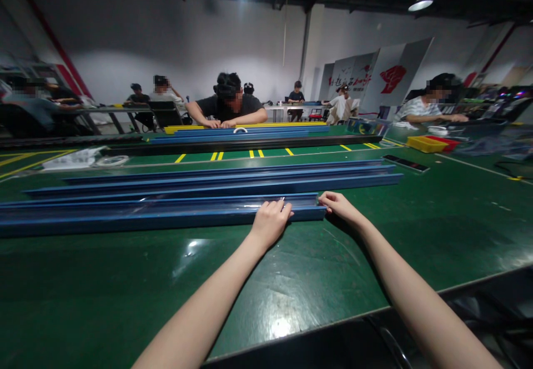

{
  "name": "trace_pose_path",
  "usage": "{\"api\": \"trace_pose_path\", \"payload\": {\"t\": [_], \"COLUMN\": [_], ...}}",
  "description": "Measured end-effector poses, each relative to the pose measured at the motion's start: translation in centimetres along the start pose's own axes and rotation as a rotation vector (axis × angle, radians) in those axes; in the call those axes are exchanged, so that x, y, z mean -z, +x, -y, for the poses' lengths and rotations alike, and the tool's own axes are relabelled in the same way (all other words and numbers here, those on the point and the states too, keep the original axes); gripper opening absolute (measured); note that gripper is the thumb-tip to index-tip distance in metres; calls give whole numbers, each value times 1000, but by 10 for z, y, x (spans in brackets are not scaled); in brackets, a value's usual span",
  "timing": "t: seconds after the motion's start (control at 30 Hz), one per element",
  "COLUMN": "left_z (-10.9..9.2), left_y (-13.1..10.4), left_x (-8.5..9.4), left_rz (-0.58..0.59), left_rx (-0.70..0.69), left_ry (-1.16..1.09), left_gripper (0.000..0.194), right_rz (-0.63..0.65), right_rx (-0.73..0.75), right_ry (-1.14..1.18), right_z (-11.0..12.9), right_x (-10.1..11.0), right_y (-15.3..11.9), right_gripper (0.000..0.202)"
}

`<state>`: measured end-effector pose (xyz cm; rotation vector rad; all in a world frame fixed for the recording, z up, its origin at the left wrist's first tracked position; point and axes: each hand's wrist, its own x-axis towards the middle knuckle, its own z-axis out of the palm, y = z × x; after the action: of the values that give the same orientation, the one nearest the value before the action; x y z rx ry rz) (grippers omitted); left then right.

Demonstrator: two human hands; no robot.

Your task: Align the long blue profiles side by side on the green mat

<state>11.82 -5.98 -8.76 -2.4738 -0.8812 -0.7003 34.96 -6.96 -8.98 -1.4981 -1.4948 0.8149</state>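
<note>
A long blue U-shaped channel [137, 220] lies across the green table in front of me, its open side up. Clear shiny film or plastic [200, 205] shows inside it. My left hand [272, 223] is curled over the channel's near wall close to the right end, the fingers reaching inside. At that end, my right hand [339, 205] is closed, fingertips pinched together against the channel's tip. What lies between those fingertips is too small to make out.
Several more blue channels [216, 183] lie just beyond. Farther back are a black bar [266, 145], a tape roll [112, 161], a dark flat device [406, 163] and a yellow bin [425, 144]. A co-worker [229, 102] leans over strips across the table.
</note>
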Motion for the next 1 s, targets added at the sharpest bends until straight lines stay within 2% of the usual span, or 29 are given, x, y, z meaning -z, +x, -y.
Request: {"api": "trace_pose_path", "payload": {"t": [1.0], "left_z": [1], "left_y": [1], "left_x": [0], "left_rz": [16], "left_rx": [10], "left_ry": [-25], "left_gripper": [22], "right_rz": [26], "right_rx": [-33], "right_ry": [-165], "right_z": [-1], "right_x": [3], "right_y": [1], "right_gripper": [32]}}
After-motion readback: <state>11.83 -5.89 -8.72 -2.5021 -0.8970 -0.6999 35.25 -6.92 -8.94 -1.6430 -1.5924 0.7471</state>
